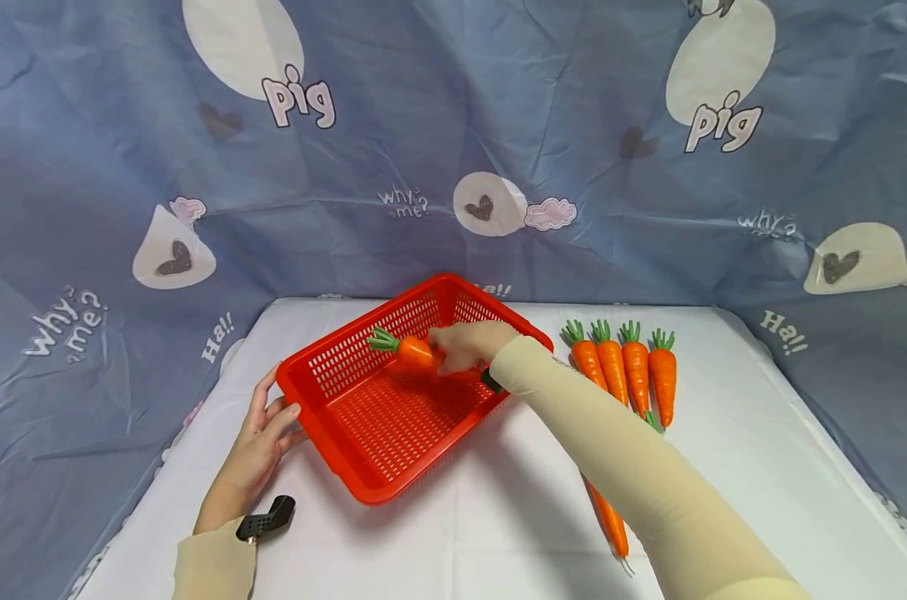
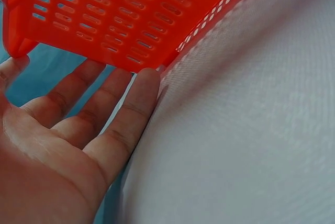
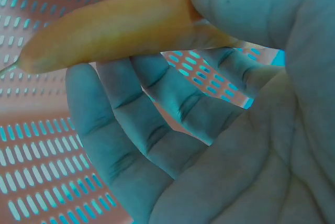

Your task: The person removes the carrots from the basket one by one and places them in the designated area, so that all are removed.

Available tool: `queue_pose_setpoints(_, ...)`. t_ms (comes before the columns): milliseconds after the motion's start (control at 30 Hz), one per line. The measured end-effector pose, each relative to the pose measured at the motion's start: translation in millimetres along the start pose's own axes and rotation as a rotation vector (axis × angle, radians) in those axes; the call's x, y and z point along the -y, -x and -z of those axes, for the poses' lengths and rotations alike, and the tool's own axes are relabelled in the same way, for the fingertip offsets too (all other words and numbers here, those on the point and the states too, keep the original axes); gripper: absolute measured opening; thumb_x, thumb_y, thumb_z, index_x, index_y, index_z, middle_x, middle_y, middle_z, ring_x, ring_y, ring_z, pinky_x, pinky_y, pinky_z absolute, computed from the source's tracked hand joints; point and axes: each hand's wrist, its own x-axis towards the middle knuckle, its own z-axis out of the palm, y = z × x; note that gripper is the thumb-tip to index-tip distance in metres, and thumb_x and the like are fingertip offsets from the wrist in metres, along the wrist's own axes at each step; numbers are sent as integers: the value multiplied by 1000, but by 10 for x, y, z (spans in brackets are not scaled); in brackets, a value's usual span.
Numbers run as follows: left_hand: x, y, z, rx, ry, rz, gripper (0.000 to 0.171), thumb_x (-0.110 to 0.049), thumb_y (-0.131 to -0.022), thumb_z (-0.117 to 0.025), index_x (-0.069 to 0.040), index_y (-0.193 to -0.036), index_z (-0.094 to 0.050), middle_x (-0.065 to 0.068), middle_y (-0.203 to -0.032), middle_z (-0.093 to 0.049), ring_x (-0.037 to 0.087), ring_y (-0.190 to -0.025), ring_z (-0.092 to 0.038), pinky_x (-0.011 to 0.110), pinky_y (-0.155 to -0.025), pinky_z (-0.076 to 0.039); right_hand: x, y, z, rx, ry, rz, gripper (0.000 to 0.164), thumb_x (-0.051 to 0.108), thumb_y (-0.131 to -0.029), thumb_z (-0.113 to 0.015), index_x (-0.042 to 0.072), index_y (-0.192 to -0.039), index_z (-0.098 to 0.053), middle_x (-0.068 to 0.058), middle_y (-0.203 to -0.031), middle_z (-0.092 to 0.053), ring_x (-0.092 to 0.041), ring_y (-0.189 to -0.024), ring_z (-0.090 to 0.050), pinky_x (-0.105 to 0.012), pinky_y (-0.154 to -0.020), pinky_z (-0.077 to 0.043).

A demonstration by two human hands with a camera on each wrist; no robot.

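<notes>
A red plastic basket (image 1: 393,492) with slotted walls sits at an angle on the white table. My left hand (image 1: 254,442) holds its left end, thumb by the rim and fingertips at the lower edge of the end wall (image 2: 120,22). Inside the basket's outline my right hand (image 1: 468,343) holds an orange carrot (image 1: 416,354) between thumb and fingers, its green top pointing left. In the right wrist view the carrot (image 3: 125,22) spans across the fingertips, with the thumb on its other side.
On the right of the white table (image 1: 746,467), several carrots (image 1: 637,367) lie side by side with green tops away from me. Another carrot (image 1: 609,521) lies partly hidden under my right forearm. A blue patterned cloth (image 1: 393,125) hangs behind and at the sides.
</notes>
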Motion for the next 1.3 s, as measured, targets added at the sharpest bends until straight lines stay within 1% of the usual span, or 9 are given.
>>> queue_pose_setpoints(200, 5, 2, -7, -12, -5, 19, 70, -17, -114, -51, -34, -171, -15, -11, -146, -58, 3, -117, -69, 26, -92, -63, -59, 44, 57, -13, -72, 20, 41, 27, -107, -67, 13, -140, -48, -6, -97, -56, -18, -70, -55, -27, -67, -49)
queue_pose_setpoints(400, 7, 4, -15, -15, -2, 28, 70, -17, -114, -51, -35, -171, -15, -12, -145, -59, 2, -117, -69, 25, -93, -62, -99, 116, 109, -30, -68, 47, 48, 29, -107, -66, 12, -146, -45, -4, -91, -56, -16, -67, -55, -28, -72, -49)
queue_pose_setpoints(567, 16, -5, -16, -8, 25, 13, 69, -15, -114, -50, -35, -171, -17, -13, -144, -60, 2, -115, -70, 25, -93, -62, -122, 186, 155, -49, -67, 57, 50, 30, -107, -66, 12, -149, -45, -5, -84, -59, -18, -70, -57, -35, -92, -51)
queue_pose_setpoints(633, 18, -9, -17, -8, 33, 7, 68, -14, -113, -50, -34, -170, -18, -12, -143, -60, 2, -115, -70, 25, -93, -62, -138, 204, 165, -68, -57, 70, 50, 30, -107, -66, 12, -150, -45, -5, -91, -62, -20, -81, -60, -38, -101, -51)
queue_pose_setpoints(733, 17, -7, -18, -12, 34, 9, 68, -14, -113, -50, -34, -170, -18, -12, -144, -60, 2, -116, -70, 25, -93, -62, -168, 239, 177, -100, -49, 83, 50, 31, -107, -67, 11, -148, -48, -8, -105, -65, -24, -97, -62, -40, -106, -51)
queue_pose_setpoints(800, 15, -2, -19, -18, 27, 14, 68, -14, -113, -50, -34, -170, -17, -13, -144, -60, 2, -116, -70, 25, -93, -62, -186, 266, 185, -121, -47, 91, 49, 31, -107, -67, 10, -147, -49, -6, -108, -63, -23, -102, -60, -38, -103, -51)
queue_pose_setpoints(1033, 13, 15, -24, -28, 23, 33, 69, -16, -114, -50, -35, -171, -16, -13, -144, -60, 2, -116, -69, 24, -94, -62, -235, 412, 237, -110, -163, 94, 49, 31, -107, -67, 10, -146, -46, -3, -78, -58, -19, -72, -59, -33, -82, -52)
queue_pose_setpoints(1167, 16, 15, -24, -30, 32, 33, 70, -16, -113, -51, -35, -171, -16, -14, -145, -60, 2, -118, -69, 24, -94, -62, -294, 495, 252, -122, -210, 119, 47, 31, -108, -66, 9, -143, -45, -5, -77, -61, -21, -69, -64, -31, -78, -53)
queue_pose_setpoints(1300, 16, 2, -25, -24, 39, 24, 70, -14, -113, -50, -34, -171, -17, -13, -145, -60, 3, -117, -70, 24, -94, -62, -361, 578, 257, -146, -224, 144, 48, 30, -107, -68, 7, -142, -45, -6, -82, -61, -24, -70, -67, -30, -75, -55)
